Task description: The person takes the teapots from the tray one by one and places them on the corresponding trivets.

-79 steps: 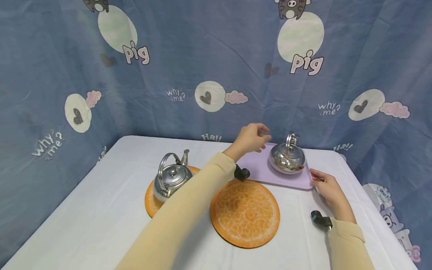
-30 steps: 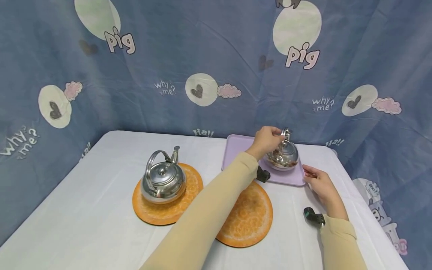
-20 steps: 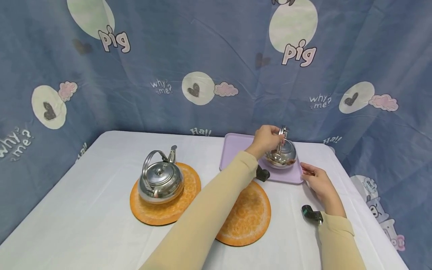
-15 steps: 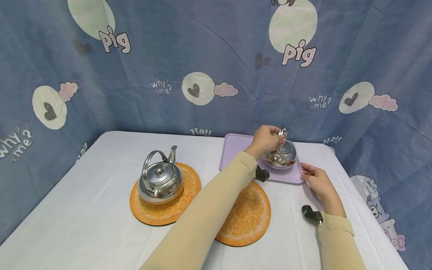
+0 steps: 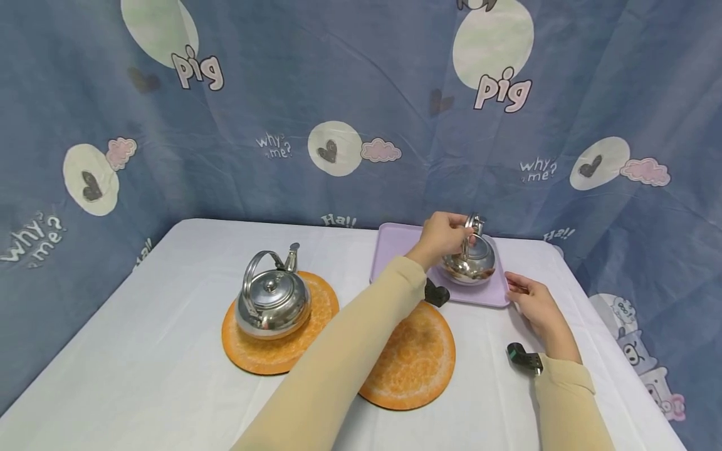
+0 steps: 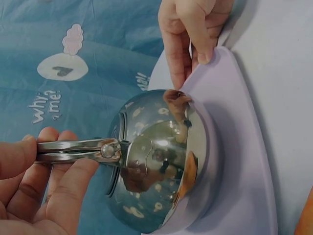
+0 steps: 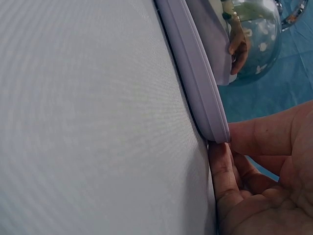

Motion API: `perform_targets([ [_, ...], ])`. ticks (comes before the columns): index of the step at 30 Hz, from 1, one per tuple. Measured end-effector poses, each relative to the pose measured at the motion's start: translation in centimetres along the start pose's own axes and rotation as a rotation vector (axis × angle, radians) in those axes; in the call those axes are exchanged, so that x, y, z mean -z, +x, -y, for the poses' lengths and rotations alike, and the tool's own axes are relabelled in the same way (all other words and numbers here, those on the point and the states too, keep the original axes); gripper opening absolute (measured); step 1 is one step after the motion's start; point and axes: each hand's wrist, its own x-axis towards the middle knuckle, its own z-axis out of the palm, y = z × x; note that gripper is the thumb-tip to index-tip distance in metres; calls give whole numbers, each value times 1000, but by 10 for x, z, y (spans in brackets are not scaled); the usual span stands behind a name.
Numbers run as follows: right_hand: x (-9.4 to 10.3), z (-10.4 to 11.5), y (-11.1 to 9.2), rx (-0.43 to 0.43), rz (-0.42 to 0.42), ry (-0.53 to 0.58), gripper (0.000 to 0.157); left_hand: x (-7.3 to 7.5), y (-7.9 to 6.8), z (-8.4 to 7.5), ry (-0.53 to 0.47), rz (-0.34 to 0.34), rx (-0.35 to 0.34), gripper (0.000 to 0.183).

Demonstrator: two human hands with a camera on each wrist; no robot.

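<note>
A shiny steel kettle [image 5: 469, 263] stands upright on the right part of a lilac tray [image 5: 389, 241]. My left hand [image 5: 442, 237] has its fingers around the kettle's raised handle [image 6: 78, 151], with the thumb on one side and fingertips on the other. At the tray's near right corner, my right hand [image 5: 533, 304] pinches the rim. Its thumb lies against the edge and its fingers reach under it in the right wrist view, beside the tray corner [image 7: 215, 129].
A second steel kettle [image 5: 273, 304] stands on an orange-slice placemat [image 5: 242, 357] at the left. Another round orange placemat [image 5: 414, 363] lies in front of the tray, partly covered by the left sleeve [image 5: 338, 351]. A patterned blue curtain [image 5: 361, 75] hangs behind the white-covered table [image 5: 141, 363].
My left hand, earlier loose above the tray left of the kettle, has moved right and taken hold of its handle. My right hand stays at the tray corner. The view has shifted slightly.
</note>
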Motion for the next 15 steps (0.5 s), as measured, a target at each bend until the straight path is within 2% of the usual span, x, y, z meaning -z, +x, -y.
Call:
perform_targets([
  [10,1,-2,-1,3,-1,-12,58,6,-10,-5,-51,-5,-20,27],
  [15,0,-1,-2,16,0,-16,57,14,-17,-10,-82,28,-39,27],
])
